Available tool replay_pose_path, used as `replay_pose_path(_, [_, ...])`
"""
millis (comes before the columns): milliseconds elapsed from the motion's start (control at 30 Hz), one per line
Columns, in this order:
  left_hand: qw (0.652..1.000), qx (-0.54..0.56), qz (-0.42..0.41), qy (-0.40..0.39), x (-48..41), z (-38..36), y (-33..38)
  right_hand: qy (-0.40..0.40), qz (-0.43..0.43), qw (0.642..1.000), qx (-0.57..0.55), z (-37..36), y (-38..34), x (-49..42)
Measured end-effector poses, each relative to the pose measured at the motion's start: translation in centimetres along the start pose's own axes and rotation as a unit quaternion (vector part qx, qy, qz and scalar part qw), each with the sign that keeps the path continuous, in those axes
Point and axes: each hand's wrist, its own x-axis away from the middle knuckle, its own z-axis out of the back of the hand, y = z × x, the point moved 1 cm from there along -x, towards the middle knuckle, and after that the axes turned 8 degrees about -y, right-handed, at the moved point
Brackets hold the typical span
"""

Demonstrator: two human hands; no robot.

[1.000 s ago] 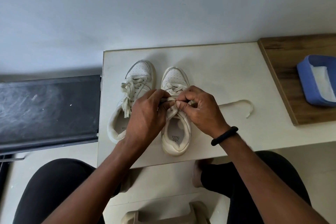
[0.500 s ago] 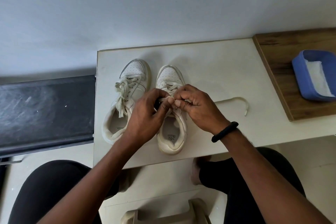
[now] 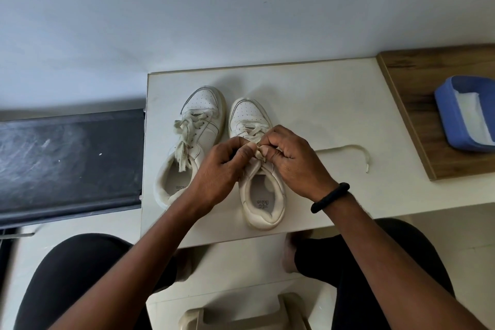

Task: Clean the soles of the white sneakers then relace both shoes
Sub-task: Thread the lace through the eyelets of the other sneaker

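Cream lace (image 3: 258, 154) is pinched between the thumb and fingers of both your left hand (image 3: 222, 166) and right hand (image 3: 294, 161), above the tongue of the right-side sneaker (image 3: 263, 203) on the table (image 3: 321, 104). Your grip has barely shifted since a second ago, so that crossing is likely unfinished.

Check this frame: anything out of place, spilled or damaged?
Nothing spilled or damaged. Only loose laces stand out: the right sneaker has its lace pinched by the left hand and right hand, one end trailing right across the table. The left sneaker has lace ends dangling into its opening.
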Motion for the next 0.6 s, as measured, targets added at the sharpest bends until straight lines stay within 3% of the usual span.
replay_pose_path(167, [1.000, 0.011, 0.001, 0.021, 0.0, -0.2, 0.1, 0.081, 0.034, 0.996, -0.023, 0.6, -0.9, 0.5])
replay_pose_path(400, [0.999, 0.023, -0.001, 0.041, -0.1, -0.1, -0.1, 0.057, 0.093, 0.992, 0.058, 0.0, -1.1, 0.6])
replay_pose_path(600, [0.999, 0.013, 0.001, 0.035, -0.1, -0.4, 0.0, 0.080, 0.098, 0.991, 0.042, -0.2, -1.1, 0.4])
